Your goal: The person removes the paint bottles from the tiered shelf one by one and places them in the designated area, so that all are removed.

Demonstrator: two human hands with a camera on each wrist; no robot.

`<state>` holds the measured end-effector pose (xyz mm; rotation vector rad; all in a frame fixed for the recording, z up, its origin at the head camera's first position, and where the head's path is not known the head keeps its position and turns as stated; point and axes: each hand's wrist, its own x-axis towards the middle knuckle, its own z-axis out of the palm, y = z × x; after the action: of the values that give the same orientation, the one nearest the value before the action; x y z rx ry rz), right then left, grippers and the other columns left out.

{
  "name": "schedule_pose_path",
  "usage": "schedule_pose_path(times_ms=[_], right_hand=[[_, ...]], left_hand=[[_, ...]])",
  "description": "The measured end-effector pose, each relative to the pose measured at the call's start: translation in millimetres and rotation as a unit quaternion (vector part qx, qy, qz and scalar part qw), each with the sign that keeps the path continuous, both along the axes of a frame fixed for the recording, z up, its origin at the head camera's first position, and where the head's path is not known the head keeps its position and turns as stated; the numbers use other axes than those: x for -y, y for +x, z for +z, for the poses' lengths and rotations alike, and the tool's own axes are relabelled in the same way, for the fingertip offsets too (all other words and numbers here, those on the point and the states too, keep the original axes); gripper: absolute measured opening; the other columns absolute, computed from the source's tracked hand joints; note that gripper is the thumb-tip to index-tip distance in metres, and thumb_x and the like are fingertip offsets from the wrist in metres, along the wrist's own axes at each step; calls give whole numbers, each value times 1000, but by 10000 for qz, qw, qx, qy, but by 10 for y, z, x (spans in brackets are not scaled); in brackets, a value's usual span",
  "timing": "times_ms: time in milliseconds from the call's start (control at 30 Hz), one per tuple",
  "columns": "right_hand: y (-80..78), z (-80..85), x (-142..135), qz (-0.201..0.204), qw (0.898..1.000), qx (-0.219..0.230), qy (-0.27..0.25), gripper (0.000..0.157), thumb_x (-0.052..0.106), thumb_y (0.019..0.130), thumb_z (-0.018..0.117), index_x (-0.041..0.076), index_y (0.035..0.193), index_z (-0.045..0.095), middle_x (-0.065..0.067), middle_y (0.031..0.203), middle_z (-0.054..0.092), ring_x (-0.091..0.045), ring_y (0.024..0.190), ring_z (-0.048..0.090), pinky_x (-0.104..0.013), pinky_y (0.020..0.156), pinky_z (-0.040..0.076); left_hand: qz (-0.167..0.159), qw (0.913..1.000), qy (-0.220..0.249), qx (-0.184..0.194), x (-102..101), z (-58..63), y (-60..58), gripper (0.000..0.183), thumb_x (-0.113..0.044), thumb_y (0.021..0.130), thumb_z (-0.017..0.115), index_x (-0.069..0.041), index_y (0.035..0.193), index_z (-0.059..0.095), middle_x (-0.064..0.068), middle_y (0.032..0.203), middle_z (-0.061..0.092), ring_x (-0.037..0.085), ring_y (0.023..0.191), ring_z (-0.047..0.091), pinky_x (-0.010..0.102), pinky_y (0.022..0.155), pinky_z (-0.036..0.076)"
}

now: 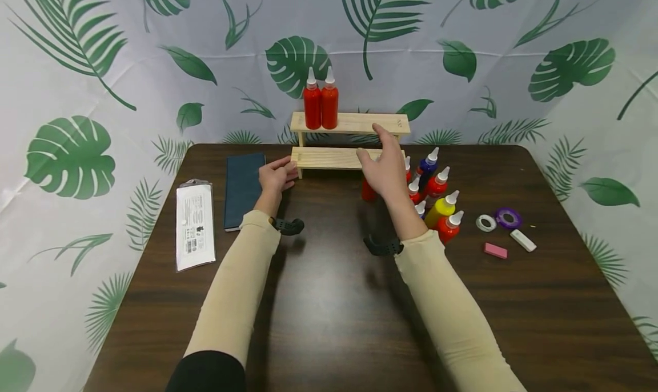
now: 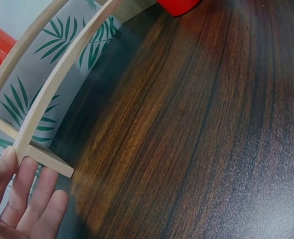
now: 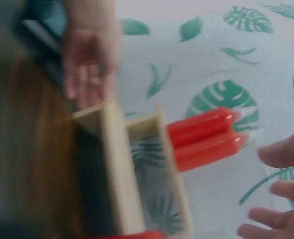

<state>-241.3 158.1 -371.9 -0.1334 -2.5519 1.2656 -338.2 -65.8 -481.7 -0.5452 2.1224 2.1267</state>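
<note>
A two-step wooden rack (image 1: 329, 159) stands at the back of the table. My left hand (image 1: 275, 176) pinches the left end of its lower step, thumb on top and fingers beneath, as the left wrist view (image 2: 30, 199) also shows. Two red squeeze bottles (image 1: 321, 107) with white nozzles stand upright on the upper step, toward the left. Over the right end of the lower step is my right hand (image 1: 385, 166), thumb and fingers spread with nothing between them. Another red bottle (image 1: 368, 192) is partly hidden behind this hand, in front of the rack.
Several red, blue and yellow bottles (image 1: 439, 209) crowd beside my right forearm. Farther right lie a white tape roll (image 1: 485, 223), a purple ring (image 1: 508, 218), a pink block (image 1: 496, 250) and a white block (image 1: 523, 240). At left are a dark notebook (image 1: 243, 186) and a white package (image 1: 195, 226).
</note>
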Motion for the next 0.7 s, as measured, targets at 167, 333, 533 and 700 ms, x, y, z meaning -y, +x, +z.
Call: schedule_pose_path(times_ms=[167,333,533,700], right_hand=[[-299,313,64,337,9959,784,293,60,36,95,56,18,148,36,-9,150,38,-27,136,37,-47,110,33],[-732,431,241,491,9920,1093,399,60,34,97,53,20,151,31,-5,152,37,-22,137,37,-39,110,35],[-1130,429,376,685,9907,1163,147,64,32,99,51,23,154,20,-2,155,31,-17,140,31,-33,112,32],[-1297,359,400,628,9925,1038,-116,67,30,99,52,24,155,16,0,155,29,-17,141,29,-33,112,30]], left_hand=[[-28,10000,30,4,1,1,-6,29,-25,87,71,-20,115,72,7,96,74,16,82,72,37,78,57],[84,10000,28,31,47,-4,5,28,-24,87,71,-19,114,72,6,97,74,17,83,72,35,76,58],[68,9999,125,25,49,-8,13,27,-23,86,73,-21,113,73,5,96,74,17,83,72,35,75,58],[21,9999,90,-100,18,-2,4,27,-22,86,73,-21,113,73,5,93,74,17,82,72,35,73,58]])
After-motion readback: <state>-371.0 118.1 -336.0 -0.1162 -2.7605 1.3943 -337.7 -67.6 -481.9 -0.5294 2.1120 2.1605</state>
